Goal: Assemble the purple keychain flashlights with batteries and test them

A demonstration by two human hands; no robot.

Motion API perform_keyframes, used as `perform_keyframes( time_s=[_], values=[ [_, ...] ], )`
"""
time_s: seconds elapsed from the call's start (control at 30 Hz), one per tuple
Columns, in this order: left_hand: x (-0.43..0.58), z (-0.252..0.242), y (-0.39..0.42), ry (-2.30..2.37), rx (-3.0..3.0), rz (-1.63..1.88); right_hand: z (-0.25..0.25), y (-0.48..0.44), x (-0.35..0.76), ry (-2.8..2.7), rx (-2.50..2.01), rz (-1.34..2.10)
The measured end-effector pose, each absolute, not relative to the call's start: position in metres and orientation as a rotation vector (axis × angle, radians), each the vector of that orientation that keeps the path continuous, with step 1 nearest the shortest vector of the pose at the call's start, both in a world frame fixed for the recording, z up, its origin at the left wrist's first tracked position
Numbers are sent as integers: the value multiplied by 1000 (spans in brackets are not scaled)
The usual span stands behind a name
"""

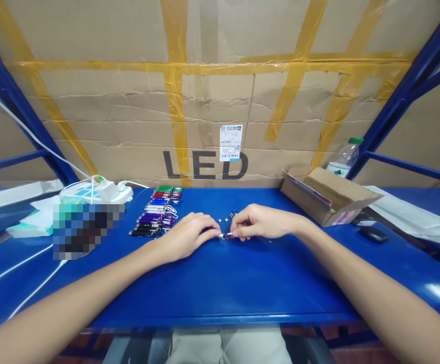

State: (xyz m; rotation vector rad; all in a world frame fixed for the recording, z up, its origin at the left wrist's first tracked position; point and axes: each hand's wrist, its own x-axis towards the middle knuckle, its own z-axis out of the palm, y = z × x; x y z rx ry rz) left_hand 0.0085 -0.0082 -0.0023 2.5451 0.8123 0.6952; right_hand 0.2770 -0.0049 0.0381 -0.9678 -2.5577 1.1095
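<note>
Both my hands meet over the middle of the blue table (pixel 220 283). My left hand (pixel 189 235) is closed around a small purple keychain flashlight (pixel 225 235), whose silver tip shows between the hands. My right hand (pixel 259 222) pinches the other end of that flashlight. A row of several small flashlights (pixel 159 212) in green, red, blue, silver, purple and black lies just left of my left hand. Two small button batteries (pixel 223 219) and a metal ring lie just behind the hands.
A white power strip (pixel 98 192) with cables sits at the back left. An open cardboard box (pixel 328 194) and a plastic bottle (pixel 344 157) stand at the back right. A dark object (pixel 373 234) lies at the right. Taped cardboard forms the back wall.
</note>
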Motion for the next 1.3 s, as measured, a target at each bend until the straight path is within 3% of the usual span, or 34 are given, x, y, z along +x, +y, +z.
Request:
perform_keyframes(
  time_s=[0.53,0.7,0.83,1.0,1.3],
  values=[
    [7,5,-15,677,2594,527,33,-3,280,-2654,-1031,1131],
    [-3,1,5,1067,2792,687,24,-1,270,-2468,-917,609],
    [-11,-8,17,1256,2886,543,8,1,263,-2578,-818,312],
    [-11,-12,16,1207,2870,525,0,0,261,-2692,-827,189],
    [1,-4,9,1171,2382,913,4,0,261,-2684,-837,294]
  ],
)
